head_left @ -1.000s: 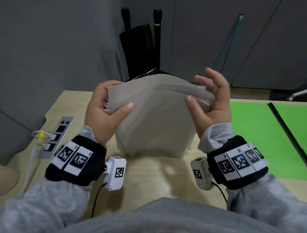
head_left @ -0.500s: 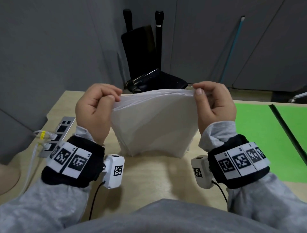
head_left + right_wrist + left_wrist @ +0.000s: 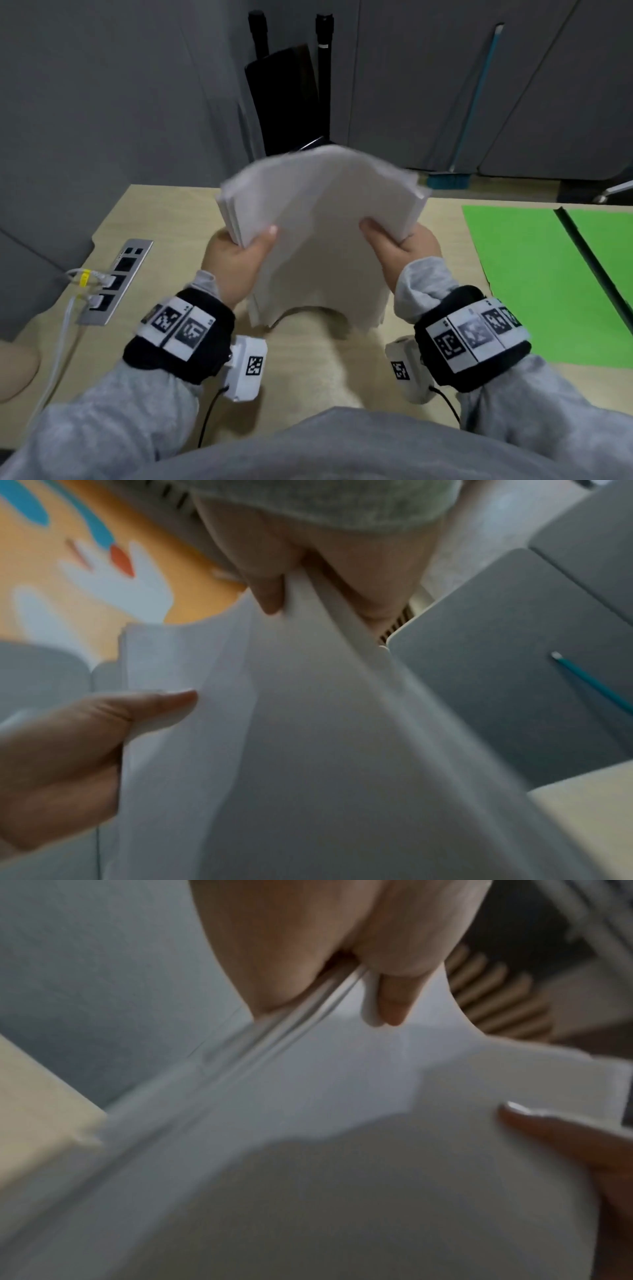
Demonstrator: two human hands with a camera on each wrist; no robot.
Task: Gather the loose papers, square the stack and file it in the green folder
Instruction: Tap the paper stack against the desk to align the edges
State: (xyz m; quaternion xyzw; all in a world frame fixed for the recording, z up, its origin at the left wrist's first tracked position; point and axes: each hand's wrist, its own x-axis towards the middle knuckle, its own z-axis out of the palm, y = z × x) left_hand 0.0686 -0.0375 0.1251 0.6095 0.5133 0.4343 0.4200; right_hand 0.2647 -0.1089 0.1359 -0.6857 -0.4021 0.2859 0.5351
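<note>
A stack of white papers (image 3: 322,219) stands on its lower edge on the desk (image 3: 161,219), bowed toward me, its top edge blurred. My left hand (image 3: 239,253) grips the stack's left side, thumb on the near face. On the right side my right hand (image 3: 397,240) grips it the same way. The left wrist view shows the sheets (image 3: 308,1150) pinched between my left thumb and fingers. In the right wrist view the papers (image 3: 308,750) run out from my right hand's pinch. The open green folder (image 3: 534,281) lies flat on the desk to the right.
A metal socket panel (image 3: 116,281) with white cables plugged in is set into the desk at the left. A black chair back (image 3: 287,99) stands behind the desk's far edge. A teal-handled broom (image 3: 476,96) leans on grey cabinets at the back right.
Both hands slid from the stack's top corners down to its sides. The upper part of the stack now stands free above the hands and bows out.
</note>
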